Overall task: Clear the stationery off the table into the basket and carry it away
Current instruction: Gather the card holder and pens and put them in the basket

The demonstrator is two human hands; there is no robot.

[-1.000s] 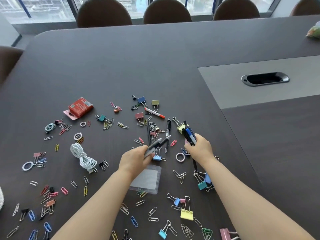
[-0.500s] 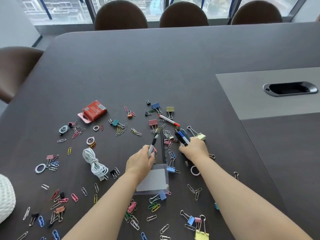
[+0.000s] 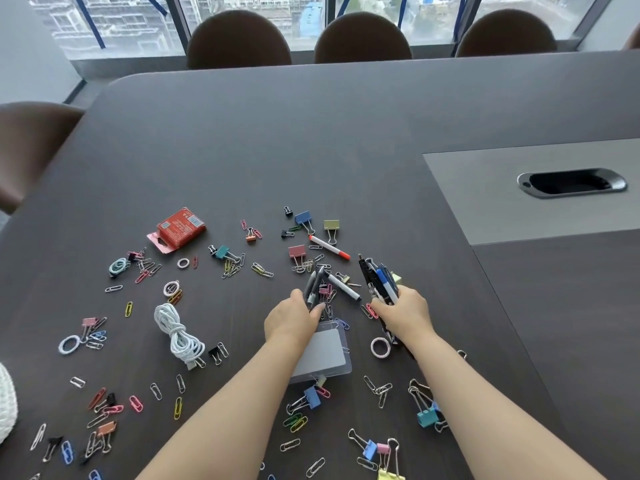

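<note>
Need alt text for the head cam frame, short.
Two bare hands gather pens on a dark table: the left hand grips grey pens, the right hand a bundle of pens, amid scattered paper clips and binder clips.

No text can be read anywhere on the dark table (image 3: pixel 346 133). The small red cardboard box (image 3: pixel 180 227) lying among the scattered clips carries a white barcode patch and a small blue square mark on its upper face, along with fine pale printing, but all of it is too small and blurred to make out. The pens and markers bear no legible lettering either.
</note>
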